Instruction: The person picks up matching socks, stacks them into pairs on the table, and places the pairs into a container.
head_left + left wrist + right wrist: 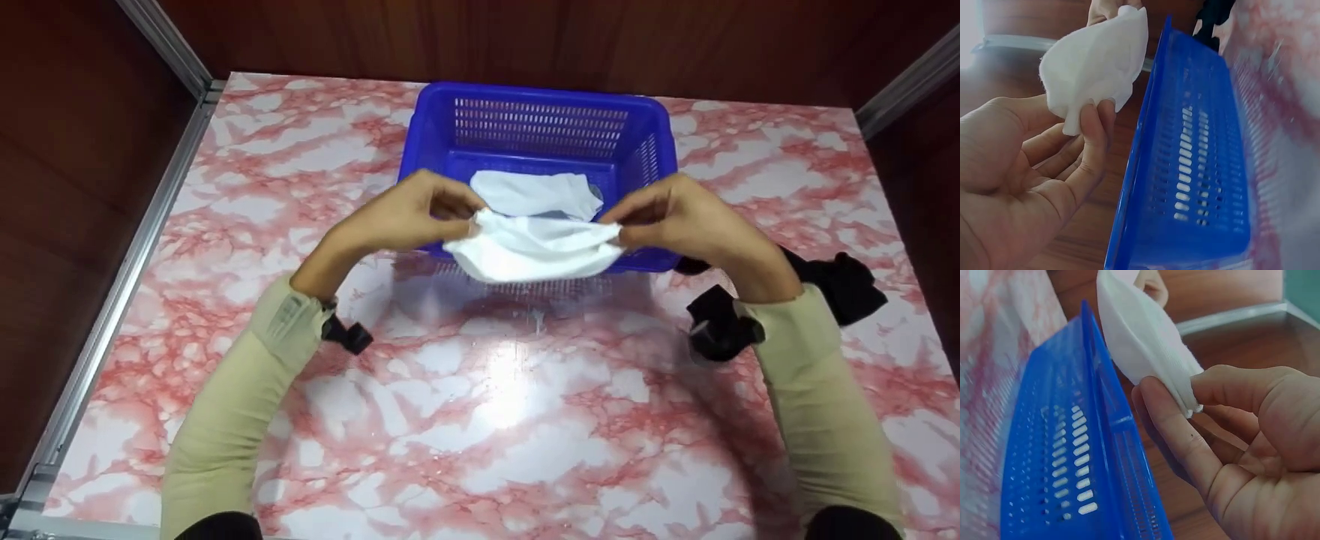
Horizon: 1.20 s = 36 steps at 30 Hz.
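- one white cloth (532,259), held sagging over the near rim of a blue basket (427,127).
- left hand (405,214): pinching one end, thumb against fingers.
- right hand (679,217): pinching the opposite end.
- second cloth (529,193): lying inside the basket.
- marbled table (465,457): beneath.

walls (525,37): brown wood-grain | rails (119,300): silvery metal | tabletop (420,465): red-and-white marbled, bright glare (508,390)

The left grip (1033,163) pinches a white cloth (1095,62); beyond it, the right grip (1104,9) touches the far end. Beside the left grip stands a slotted blue basket (1190,244), the marbled bench (1297,146) past that.
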Available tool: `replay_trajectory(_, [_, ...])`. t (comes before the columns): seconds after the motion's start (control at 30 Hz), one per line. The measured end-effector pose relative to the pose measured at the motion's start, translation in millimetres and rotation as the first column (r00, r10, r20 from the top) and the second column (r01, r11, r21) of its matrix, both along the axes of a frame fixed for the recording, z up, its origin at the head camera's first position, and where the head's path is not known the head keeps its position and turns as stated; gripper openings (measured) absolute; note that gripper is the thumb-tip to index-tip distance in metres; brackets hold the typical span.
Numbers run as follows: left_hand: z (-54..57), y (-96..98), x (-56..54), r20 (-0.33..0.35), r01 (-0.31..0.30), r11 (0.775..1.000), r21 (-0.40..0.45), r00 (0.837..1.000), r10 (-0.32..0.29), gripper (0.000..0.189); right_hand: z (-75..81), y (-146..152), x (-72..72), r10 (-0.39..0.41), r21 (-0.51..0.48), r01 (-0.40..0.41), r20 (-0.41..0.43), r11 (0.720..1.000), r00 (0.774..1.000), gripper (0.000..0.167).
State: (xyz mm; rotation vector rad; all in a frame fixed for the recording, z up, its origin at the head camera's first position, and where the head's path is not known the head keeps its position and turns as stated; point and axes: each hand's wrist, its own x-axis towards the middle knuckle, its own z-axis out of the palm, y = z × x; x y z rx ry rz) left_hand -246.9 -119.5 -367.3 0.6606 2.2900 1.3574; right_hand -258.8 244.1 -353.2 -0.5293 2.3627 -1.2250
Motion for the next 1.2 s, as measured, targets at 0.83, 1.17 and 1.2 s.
replay_trajectory(0.83, [2.5,10.1,-97.7,0.231,0.042,0.995,0.086,0.971,-0.061,0.030,-5.0,-25.1,-92.2,-0.059,-0.051,0.074,0.244,0.996,0.968,0.023])
replay_trajectory(1.17, [-1.1,29.2,-129.0,0.207,-0.040,0.999,-0.004,0.977,0.040,0.031,-17.5,-32.4,-117.2,-0.148,-0.056,0.175,0.321,0.983,0.935,0.021])
replay_trajectory(1.2, [-2.4,29.7,-131.3,0.197,-0.047,0.999,-0.027,0.979,0.051,0.032,-19.3,-32.8,-118.6,-0.151,-0.055,0.177,0.321,0.983,0.935,0.019])
